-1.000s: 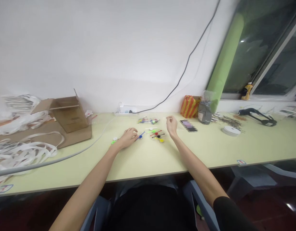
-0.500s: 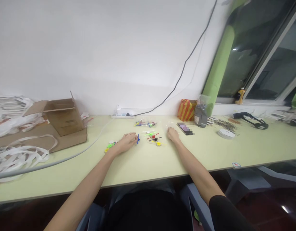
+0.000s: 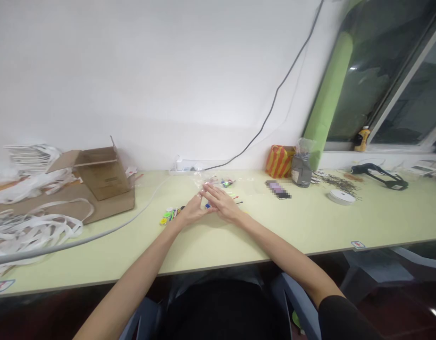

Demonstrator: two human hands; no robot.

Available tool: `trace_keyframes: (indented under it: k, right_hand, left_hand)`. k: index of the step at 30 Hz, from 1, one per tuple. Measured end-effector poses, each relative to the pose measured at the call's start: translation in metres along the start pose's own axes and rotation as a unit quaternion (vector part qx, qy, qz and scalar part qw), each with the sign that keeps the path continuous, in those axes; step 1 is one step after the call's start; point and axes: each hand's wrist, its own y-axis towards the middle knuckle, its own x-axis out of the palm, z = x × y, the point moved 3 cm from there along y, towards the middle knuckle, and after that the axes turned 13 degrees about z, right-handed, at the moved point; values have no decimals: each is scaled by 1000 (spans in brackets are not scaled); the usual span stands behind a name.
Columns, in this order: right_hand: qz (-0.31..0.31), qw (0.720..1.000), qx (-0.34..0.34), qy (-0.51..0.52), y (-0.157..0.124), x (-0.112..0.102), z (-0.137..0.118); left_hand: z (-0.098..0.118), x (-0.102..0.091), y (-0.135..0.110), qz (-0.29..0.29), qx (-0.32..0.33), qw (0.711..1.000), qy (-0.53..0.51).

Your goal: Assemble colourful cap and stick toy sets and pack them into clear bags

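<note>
Over the middle of the table, my left hand (image 3: 192, 210) and my right hand (image 3: 223, 205) meet at the fingertips. A thin clear plastic bag (image 3: 201, 178) shows at their tips, pinched between the fingers of both. Just under the hands a small blue plastic piece (image 3: 207, 206) peeks out; whether a finger touches it I cannot tell. Left of my left hand lies a cluster of small yellow, green and white plastic pieces (image 3: 167, 215). My right hand partly covers other coloured pieces, with a red pointed tip (image 3: 235, 197) sticking out beside it.
Behind the hands lie more small coloured pieces (image 3: 228, 182) and flat clear bags (image 3: 251, 189). A phone (image 3: 278, 190), grey bag (image 3: 301, 171) and white roll (image 3: 341, 197) are to the right. Leftward are a cardboard box (image 3: 103, 174), white straps (image 3: 37, 231) and a grey cable (image 3: 108, 232).
My right hand has moved left from the clear bags to meet my left hand. A clear bag now shows at the fingertips. The upright blue piece is now mostly hidden.
</note>
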Motion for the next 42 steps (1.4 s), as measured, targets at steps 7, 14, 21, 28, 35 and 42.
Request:
trace_keyframes:
  k: [7,14,21,28,35,42]
  right_hand:
    - [67,995,51,59,-12,-4,-13]
    - [177,978,114,-7,-15,-11,-15]
    - [145,983,112,-24,-14,-20,-5]
    - [108,984,125,-71,-16,-9,-3]
    - [137,976,144,-93,-18,-13,-2]
    - [145,975,139,-95,-19,-13,-3]
  left_hand:
    - [-2,-2,0,19,28,999,-14]
    - [-14,-8,6,76,38,994,75]
    - [-12,-13,7,92,31,990,105]
    - [-16,-15,6,92,62,987,117]
    - [-3,-16,5,58,96,988,106]
    - [3,-14,4,29,112,988,101]
